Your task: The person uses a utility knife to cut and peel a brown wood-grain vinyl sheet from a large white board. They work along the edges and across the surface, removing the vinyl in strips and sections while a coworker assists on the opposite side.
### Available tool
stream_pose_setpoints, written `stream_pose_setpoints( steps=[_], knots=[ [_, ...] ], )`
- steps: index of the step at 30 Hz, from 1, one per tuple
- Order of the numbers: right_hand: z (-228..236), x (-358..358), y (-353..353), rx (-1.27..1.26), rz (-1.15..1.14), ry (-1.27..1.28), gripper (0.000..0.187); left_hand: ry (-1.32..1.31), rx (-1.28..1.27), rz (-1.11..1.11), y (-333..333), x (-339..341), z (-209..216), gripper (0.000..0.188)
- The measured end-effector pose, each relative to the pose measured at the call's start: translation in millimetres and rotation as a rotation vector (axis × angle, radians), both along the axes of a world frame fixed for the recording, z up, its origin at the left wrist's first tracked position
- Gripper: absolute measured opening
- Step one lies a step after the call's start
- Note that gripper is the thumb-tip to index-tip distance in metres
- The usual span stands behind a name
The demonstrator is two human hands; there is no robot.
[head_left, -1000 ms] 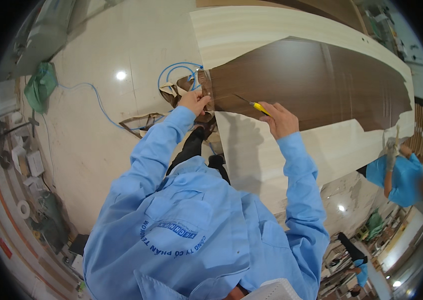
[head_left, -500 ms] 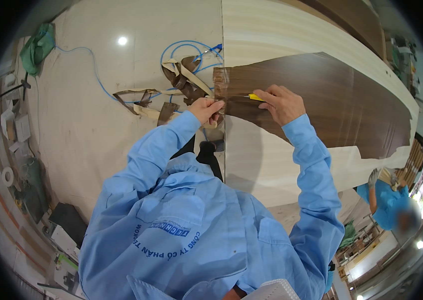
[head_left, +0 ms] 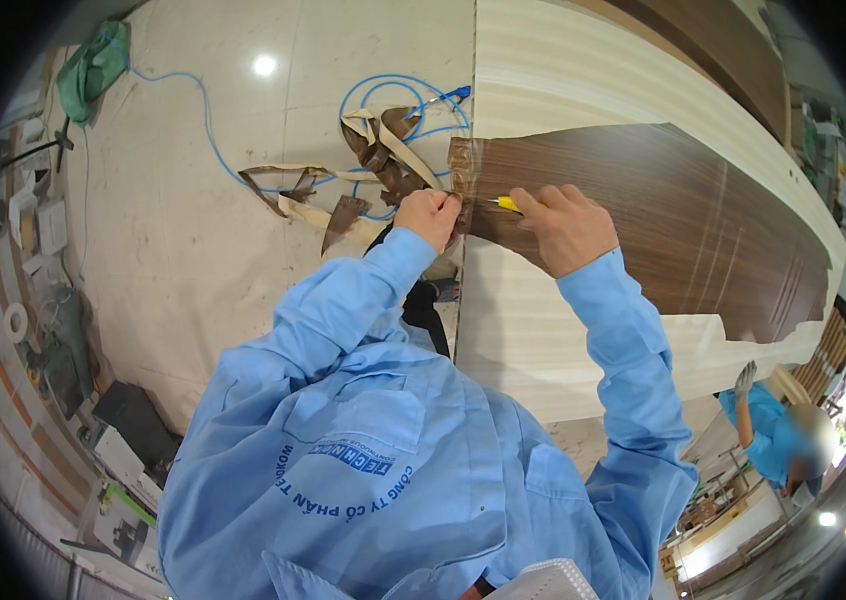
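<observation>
A dark brown wood-grain veneer sheet [head_left: 633, 220] lies on a long pale panel [head_left: 543, 80]. At the sheet's left end, by the panel's edge, my left hand [head_left: 430, 217] is closed with its fingertips pinching the sheet's end strip. My right hand [head_left: 570, 230] rests over the sheet and grips a yellow utility knife [head_left: 508, 203], whose tip points left toward my left hand. How far the blade sinks into the sheet cannot be made out.
Cut brown and cream strips [head_left: 375, 160] lie on the floor left of the panel, tangled with a blue air hose [head_left: 205, 130]. A green bag [head_left: 93, 75] sits at the far left. Another person in blue [head_left: 778, 430] works at the right beyond the panel.
My view has shifted slightly, so the scene sits a little to the right. My left hand has turned more knuckles-up at the sheet's end. The knife tip is nearer my left hand.
</observation>
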State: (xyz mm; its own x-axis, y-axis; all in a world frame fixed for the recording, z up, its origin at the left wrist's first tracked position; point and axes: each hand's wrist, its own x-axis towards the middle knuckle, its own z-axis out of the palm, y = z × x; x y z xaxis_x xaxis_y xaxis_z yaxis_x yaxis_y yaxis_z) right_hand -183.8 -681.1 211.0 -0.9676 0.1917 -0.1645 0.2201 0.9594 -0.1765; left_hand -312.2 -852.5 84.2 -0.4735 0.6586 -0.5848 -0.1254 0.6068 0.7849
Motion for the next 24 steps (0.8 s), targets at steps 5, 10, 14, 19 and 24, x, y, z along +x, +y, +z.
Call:
stream_pose_setpoints(
  steps=[5, 10, 14, 19, 24],
  knots=[
    [-19, -7, -3, 0.062, 0.036, -0.053, 0.025, 0.299, -0.007, -0.178, 2, 2, 15, 0.031],
    [-34, 23, 20, -0.007, -0.036, 0.048, 0.031, 0.354, 0.015, -0.173, 3, -6, 20, 0.033],
    [-48, 43, 39, -0.060, -0.059, 0.127, 0.029, 0.409, 0.052, -0.337, 14, -12, 17, 0.040],
    [-48, 76, 78, 0.005, -0.101, 0.048, 0.031, 0.412, 0.031, -0.355, 14, -18, 4, 0.043],
    [-37, 128, 125, 0.052, -0.167, -0.039, 0.032, 0.311, 0.015, -0.318, 1, -24, -12, 0.046]
  ],
)
